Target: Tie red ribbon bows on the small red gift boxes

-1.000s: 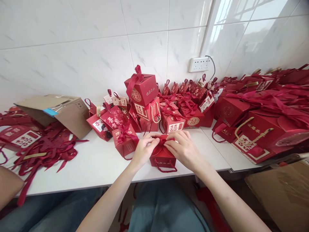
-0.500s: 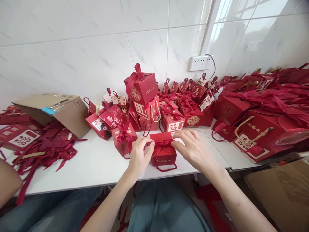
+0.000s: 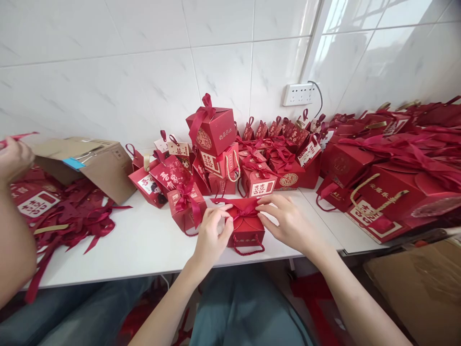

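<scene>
A small red gift box (image 3: pixel 248 226) stands near the table's front edge, with a red twisted cord handle (image 3: pixel 250 250) hanging down its near side. Across its lid lies a dark red ribbon (image 3: pixel 247 210) tied in a bow. My left hand (image 3: pixel 213 228) is at the bow's left side, index finger and thumb apart. Fingers of my right hand (image 3: pixel 288 223) close on the ribbon at the bow's right side; the fingertips partly cover it. One ribbon tail stretches left behind my left fingers.
Stacked red boxes (image 3: pixel 212 132) with bows stand behind. More large boxes (image 3: pixel 392 192) crowd the right. At left are a heap of ribbons (image 3: pixel 82 221), a cardboard box (image 3: pixel 111 168) and another person's arm (image 3: pixel 16 240). A socket strip (image 3: pixel 298 94) is on the wall.
My left finger and thumb have parted from their pinch on the ribbon. A ribbon tail now shows at the left. The other person's hand has come into view holding something red.
</scene>
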Demonstrator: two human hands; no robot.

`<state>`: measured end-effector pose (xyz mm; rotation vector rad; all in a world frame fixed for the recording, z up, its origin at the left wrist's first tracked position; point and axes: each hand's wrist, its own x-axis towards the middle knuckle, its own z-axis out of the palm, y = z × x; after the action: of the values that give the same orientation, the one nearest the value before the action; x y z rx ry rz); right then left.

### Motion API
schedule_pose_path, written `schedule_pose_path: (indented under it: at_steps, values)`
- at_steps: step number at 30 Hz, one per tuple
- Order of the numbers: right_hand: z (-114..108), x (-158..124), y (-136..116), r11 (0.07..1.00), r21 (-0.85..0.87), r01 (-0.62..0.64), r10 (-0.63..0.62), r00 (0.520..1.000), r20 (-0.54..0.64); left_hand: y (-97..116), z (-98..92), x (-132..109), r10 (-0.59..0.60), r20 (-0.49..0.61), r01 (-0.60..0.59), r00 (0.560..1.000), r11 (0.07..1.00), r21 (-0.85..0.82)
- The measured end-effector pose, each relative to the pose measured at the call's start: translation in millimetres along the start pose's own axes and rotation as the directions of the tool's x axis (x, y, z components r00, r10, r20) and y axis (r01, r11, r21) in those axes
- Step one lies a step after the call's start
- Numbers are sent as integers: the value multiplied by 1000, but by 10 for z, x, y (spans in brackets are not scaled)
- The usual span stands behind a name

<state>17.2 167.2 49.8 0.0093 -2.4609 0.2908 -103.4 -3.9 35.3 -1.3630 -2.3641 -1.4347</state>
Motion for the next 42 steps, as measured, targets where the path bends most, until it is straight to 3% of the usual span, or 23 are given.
schedule_pose_path:
  at_steps: [4, 7, 14, 22, 24, 28, 34, 42]
  values:
    - [43, 73, -9, 929, 282, -239, 228, 971, 71, 8, -29, 41, -90, 59, 93, 994, 994, -54]
    - [90, 146, -12, 855, 365, -369, 363, 928, 87, 10, -47, 86, -112, 110, 120, 988, 990, -72]
    - [292, 334, 27, 714, 481, -509, 541, 837, 82, 12, -43, 164, -74, 135, 86, 988, 993, -84]
    - [433, 572, 168, 676, 568, -469, 456, 872, 178, -4, -41, 169, -45, 139, 55, 989, 996, -69]
    - [388, 540, 202, 671, 558, -489, 488, 857, 164, -14, -45, 168, -51, 144, 64, 988, 994, -84]
    - [196, 315, 121, 664, 499, -557, 622, 782, 45, -33, -37, 169, -62, 138, 79, 988, 990, -119]
    - [45, 59, -147, 691, 368, -622, 569, 782, 254, -39, -7, 144, -92, 84, 104, 992, 984, -144]
    - [104, 155, -179, 646, 404, -648, 587, 760, 279, -55, -22, 84, -169, 31, 172, 985, 971, -164]
